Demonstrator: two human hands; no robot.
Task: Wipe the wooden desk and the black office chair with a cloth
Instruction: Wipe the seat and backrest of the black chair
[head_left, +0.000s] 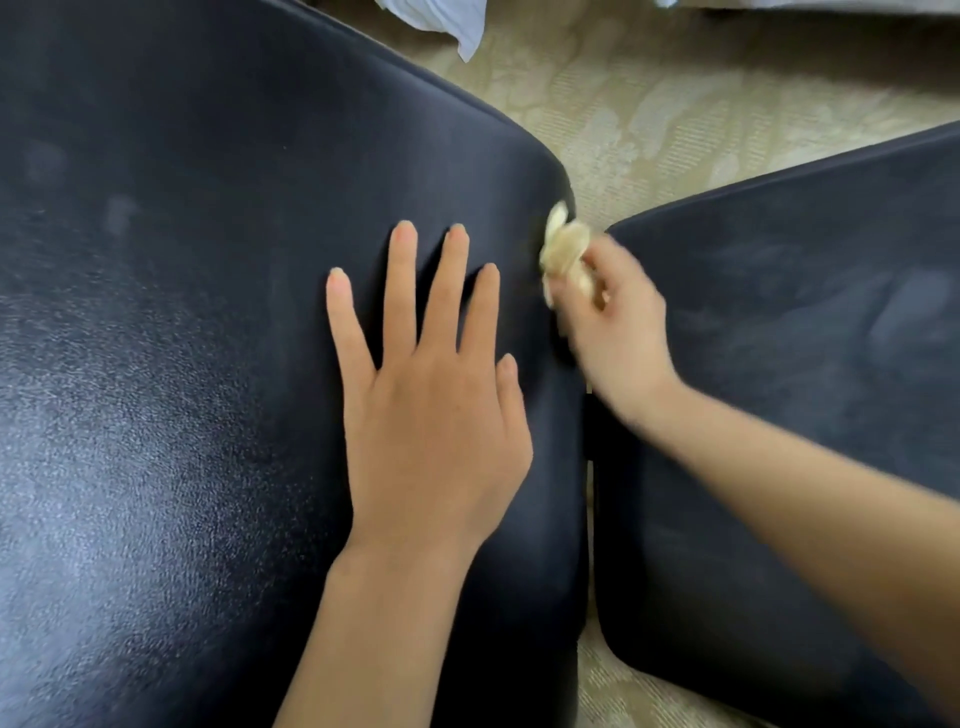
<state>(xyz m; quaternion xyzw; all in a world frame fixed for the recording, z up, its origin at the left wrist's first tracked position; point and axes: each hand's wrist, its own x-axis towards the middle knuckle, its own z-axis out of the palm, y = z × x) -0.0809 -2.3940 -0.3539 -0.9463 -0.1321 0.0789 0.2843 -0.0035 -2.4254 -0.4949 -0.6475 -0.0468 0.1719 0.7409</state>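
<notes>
While the cloth (563, 254) is bunched small in the curled fingers of the right hand (613, 327) at the edge of the black chair pad (208, 312), bare knuckles could be dragged across it; the left hand (431, 415), flat and empty, could smear the pad.
</notes>
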